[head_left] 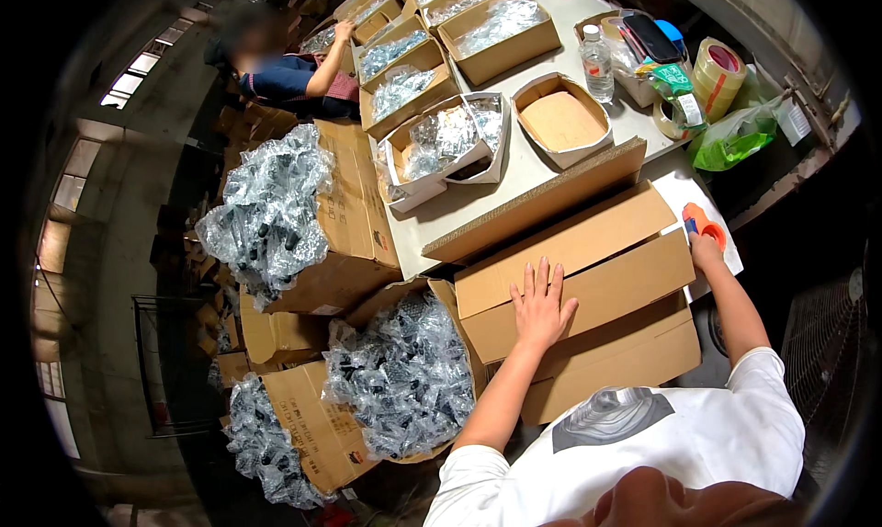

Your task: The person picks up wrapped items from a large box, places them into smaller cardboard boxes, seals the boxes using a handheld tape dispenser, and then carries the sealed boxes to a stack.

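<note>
A large brown cardboard box (597, 279) lies in front of me with its top flaps folded shut. My left hand (542, 306) rests flat on the flaps, fingers spread, pressing them down. My right hand (706, 247) reaches to the box's far right corner and grips an orange and blue tape dispenser (700, 222) that sits at the table's edge. One cardboard flap (537, 201) stands up along the box's far side.
The white table (542, 173) carries several open small boxes of clear-bagged parts (441, 136), an empty shallow box (562, 118), a water bottle (597, 63), tape rolls (718, 72) and a green bag (735, 136). Big cartons of bagged parts (276, 215) stand on the left. Another person (294, 77) works at the far end.
</note>
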### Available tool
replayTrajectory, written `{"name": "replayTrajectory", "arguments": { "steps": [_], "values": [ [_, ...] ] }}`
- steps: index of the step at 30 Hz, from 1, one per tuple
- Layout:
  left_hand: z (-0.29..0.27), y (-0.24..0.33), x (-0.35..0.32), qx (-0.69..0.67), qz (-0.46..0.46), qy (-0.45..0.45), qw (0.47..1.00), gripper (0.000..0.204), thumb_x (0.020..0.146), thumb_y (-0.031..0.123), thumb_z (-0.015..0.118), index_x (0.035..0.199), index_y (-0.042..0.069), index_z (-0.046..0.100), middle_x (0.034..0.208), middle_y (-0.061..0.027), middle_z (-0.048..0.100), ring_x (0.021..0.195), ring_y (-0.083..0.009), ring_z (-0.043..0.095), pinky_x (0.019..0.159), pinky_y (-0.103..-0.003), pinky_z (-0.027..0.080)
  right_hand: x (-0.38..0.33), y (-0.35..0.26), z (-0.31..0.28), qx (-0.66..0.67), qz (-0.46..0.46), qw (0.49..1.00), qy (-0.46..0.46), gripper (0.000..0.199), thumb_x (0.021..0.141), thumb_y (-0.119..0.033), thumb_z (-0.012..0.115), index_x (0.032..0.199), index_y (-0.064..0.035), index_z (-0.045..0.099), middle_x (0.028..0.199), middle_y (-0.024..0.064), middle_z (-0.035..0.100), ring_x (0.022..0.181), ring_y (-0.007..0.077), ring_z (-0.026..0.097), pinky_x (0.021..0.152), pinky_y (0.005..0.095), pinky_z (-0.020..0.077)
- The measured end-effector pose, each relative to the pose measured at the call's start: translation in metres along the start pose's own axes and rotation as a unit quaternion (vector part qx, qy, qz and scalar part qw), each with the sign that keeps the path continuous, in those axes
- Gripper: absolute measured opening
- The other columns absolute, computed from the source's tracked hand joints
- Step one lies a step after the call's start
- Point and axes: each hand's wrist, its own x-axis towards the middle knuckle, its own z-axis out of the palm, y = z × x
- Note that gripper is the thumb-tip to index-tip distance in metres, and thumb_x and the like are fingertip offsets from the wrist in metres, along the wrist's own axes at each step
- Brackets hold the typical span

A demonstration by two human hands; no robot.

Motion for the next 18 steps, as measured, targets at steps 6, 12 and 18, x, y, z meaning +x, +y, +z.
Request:
{"name": "replayTrajectory", "arguments": {
  "steps": [6, 12, 18],
  "values": [
    [0.027, -0.027, -0.012, -0.023, 0.015, -0.062, 0.998, 0.066, 0.088, 0.049, 0.044, 0.142, 0.014, 0.028, 0.151, -0.0083, 0.017, 0.138, -0.0338, 0.015, 0.106, -0.058, 0.017, -0.086, -0.069, -0.117, 0.259, -0.025, 0.916, 0.307, 0.043, 0.066, -0.011, 0.072, 0.095, -0.0056, 0.040, 0.080, 0.0167, 0.053, 0.077, 0.0399, 0.055, 0.070, 0.0438, 0.0449],
    [0.043, -0.034, 0.007, -0.312, 0.045, 0.019, 0.949, 0.056, 0.093, 0.045, 0.038, 0.134, 0.007, 0.040, 0.138, -0.0131, 0.041, 0.131, -0.0300, 0.033, 0.107, -0.052, 0.020, -0.180, -0.184, -0.063, 0.370, -0.259, 0.841, 0.297, 0.055, 0.066, -0.010, 0.069, 0.110, -0.0091, 0.036, 0.100, 0.0160, 0.047, 0.089, 0.0302, 0.052, 0.072, 0.0394, 0.0447],
    [0.008, -0.043, 0.036, -0.815, -0.044, -0.082, 0.572, 0.045, 0.094, 0.037, 0.047, 0.099, -0.005, 0.062, 0.096, -0.0078, 0.066, 0.090, -0.0164, 0.061, 0.084, -0.029, 0.045, -0.198, -0.232, -0.035, 0.385, -0.357, 0.810, 0.262, 0.056, 0.063, -0.008, 0.069, 0.107, -0.0091, 0.035, 0.086, 0.0155, 0.049, 0.071, 0.0345, 0.054, 0.061, 0.0405, 0.0456]
  ]
}}
